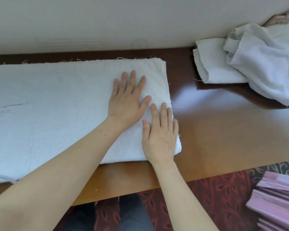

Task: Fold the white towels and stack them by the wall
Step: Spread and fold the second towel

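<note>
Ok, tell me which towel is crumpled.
The far-right towel, heaped partly over the folded towel by the wall. The big towel lies flat under the left hand and right hand.

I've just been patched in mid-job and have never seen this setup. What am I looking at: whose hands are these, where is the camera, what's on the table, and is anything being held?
There is no machine here. A person is working bare-handed, and the single picture comes from a camera worn on their head, looking forward and down. Their left hand and right hand both lie flat with straight fingers, pressing on the right end of a white towel laid along the brown table. Nothing is gripped. Further right, by the wall, a folded towel lies with a crumpled towel partly over it. The pink pleated fabric at the lower right is off the table.
</note>
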`<state>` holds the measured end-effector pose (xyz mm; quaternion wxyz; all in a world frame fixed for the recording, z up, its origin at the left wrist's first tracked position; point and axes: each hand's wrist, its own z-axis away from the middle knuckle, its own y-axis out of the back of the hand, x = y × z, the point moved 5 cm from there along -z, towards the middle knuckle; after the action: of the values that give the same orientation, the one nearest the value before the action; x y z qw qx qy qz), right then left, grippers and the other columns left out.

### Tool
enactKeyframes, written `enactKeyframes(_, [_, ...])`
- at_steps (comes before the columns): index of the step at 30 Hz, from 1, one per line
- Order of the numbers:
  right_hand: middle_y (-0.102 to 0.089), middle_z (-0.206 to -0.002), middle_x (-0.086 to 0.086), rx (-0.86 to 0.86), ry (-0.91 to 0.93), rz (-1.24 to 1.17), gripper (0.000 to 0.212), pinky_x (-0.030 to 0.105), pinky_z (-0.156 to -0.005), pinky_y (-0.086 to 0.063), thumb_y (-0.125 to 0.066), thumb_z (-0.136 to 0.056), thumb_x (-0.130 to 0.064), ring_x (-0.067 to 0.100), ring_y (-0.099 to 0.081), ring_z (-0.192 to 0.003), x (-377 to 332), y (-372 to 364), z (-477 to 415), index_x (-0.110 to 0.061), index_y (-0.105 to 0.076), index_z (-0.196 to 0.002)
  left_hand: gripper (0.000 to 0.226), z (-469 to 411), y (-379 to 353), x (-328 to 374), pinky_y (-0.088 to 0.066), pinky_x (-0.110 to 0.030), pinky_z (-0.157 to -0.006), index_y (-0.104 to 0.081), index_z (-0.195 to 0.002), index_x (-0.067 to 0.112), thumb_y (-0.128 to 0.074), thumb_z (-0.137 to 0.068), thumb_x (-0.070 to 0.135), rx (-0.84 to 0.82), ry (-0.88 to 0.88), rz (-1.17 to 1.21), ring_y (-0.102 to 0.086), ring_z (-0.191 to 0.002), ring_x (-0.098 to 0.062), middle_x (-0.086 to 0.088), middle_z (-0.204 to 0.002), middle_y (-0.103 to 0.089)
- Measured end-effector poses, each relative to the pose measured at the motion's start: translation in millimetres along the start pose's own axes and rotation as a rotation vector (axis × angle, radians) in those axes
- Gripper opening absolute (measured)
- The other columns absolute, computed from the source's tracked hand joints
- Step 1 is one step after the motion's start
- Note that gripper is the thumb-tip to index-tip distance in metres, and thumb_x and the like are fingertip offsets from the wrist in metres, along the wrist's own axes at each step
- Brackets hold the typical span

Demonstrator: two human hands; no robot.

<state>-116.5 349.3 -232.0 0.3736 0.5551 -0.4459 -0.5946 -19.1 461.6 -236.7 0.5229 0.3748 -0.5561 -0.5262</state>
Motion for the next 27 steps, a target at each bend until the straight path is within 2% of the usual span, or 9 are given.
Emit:
enactKeyframes(2, [-0.034,-0.157,0.010,0.061,-0.037,0.004,0.055,0.044,-0.108,-0.034,-0.027,-0.104,-0.046,0.027,-0.035,-0.142,7.6,7.6,4.7,-0.019,-0.037,-0.151,0.067,-13.5,1.1,20.5,0.007,-0.045,-0.123,-0.002,-0.158,0.029,-0.011,-0.099,0.058,-0.015,-0.173,0.007,0.011,-0.152,-0.026,-0.005,-0.167,0.005])
enactKeyframes(4, [-0.053,-0.136,0.011,0.137,-0.109,0.061,0.052,0.040,-0.083,-0.044,-0.037,-0.103,-0.045,0.027,-0.053,-0.110,21.2,14.7,9.6,-0.014,-0.046,-0.144,0.065,-26.1,0.4,36.3,0.007,-0.044,-0.123,-0.007,-0.158,0.030,-0.012,-0.099,0.057,-0.048,-0.325,-0.017,0.009,-0.153,-0.025,-0.004,-0.167,0.002])
enactKeyframes(6, [-0.055,-0.109,0.012,0.168,-0.207,0.067,0.053,0.039,-0.066,-0.046,-0.043,-0.101,-0.045,0.026,-0.052,-0.082,34.1,19.2,12.7,-0.009,-0.050,-0.138,0.063,-36.8,-0.4,49.0,0.006,-0.042,-0.123,-0.019,-0.157,0.031,-0.013,-0.099,0.056,-0.069,-0.452,-0.030,0.005,-0.153,-0.022,-0.003,-0.167,-0.005])
enactKeyframes(8, [-0.054,-0.096,0.010,0.151,-0.266,0.063,0.055,0.038,-0.059,-0.047,-0.041,-0.099,-0.047,0.026,-0.052,-0.071,39.6,20.4,12.4,-0.006,-0.052,-0.133,0.058,-44.9,3.0,59.3,-0.001,-0.038,-0.124,-0.045,-0.147,0.029,-0.021,-0.100,0.054,-0.046,-0.558,0.061,-0.016,-0.151,-0.021,-0.003,-0.159,-0.033])
enactKeyframes(11, [-0.061,-0.086,0.007,0.110,-0.266,0.035,0.053,0.039,-0.056,-0.049,-0.039,-0.099,-0.050,0.027,-0.058,-0.069,36.3,22.9,7.2,-0.005,-0.056,-0.122,0.039,-54.4,7.6,67.3,-0.024,-0.031,-0.115,-0.069,-0.113,0.022,-0.042,-0.099,0.047,0.093,-0.670,0.181,-0.055,-0.112,-0.020,0.002,-0.110,-0.063])
enactKeyframes(13, [-0.060,-0.077,0.005,0.104,-0.250,0.018,0.048,0.039,-0.053,-0.048,-0.039,-0.100,-0.050,0.028,-0.057,-0.063,32.7,25.1,3.9,-0.006,-0.057,-0.110,0.031,-57.0,7.5,71.1,-0.037,-0.030,-0.096,-0.068,-0.093,0.021,-0.049,-0.097,0.046,0.152,-0.692,0.175,-0.052,-0.087,-0.018,0.006,-0.084,-0.061])
enactKeyframes(16, [-0.055,-0.066,0.003,0.088,-0.235,0.022,0.045,0.031,-0.042,-0.034,-0.037,-0.101,-0.049,0.026,-0.052,-0.052,25.4,29.0,-0.4,-0.010,-0.054,-0.087,0.043,-53.7,10.5,74.3,-0.036,-0.031,-0.080,-0.063,-0.071,0.022,-0.044,-0.098,0.050,0.148,-0.716,0.123,-0.035,-0.071,-0.014,0.012,-0.057,-0.043])
enactKeyframes(19, [-0.051,-0.070,0.004,0.091,-0.216,0.023,0.048,0.026,-0.044,-0.020,-0.035,-0.101,-0.049,0.024,-0.047,-0.047,16.3,32.1,-2.3,-0.010,-0.054,-0.080,0.063,-51.8,13.2,73.3,-0.030,-0.030,-0.079,-0.069,-0.061,0.024,-0.031,-0.100,0.055,0.000,-0.718,-0.015,-0.036,-0.066,-0.015,0.012,-0.052,-0.040])
enactKeyframes(27, [-0.066,-0.080,0.006,-0.124,-0.284,0.013,0.054,0.036,-0.062,-0.034,-0.012,-0.100,-0.057,0.030,-0.054,-0.068,-3.6,56.7,-6.8,-0.016,-0.048,-0.104,0.079,-45.6,49.8,45.4,-0.037,-0.038,-0.072,-0.048,-0.047,0.019,-0.002,-0.089,0.068,-0.023,-0.652,-0.062,-0.045,-0.061,-0.023,0.002,-0.050,-0.048])
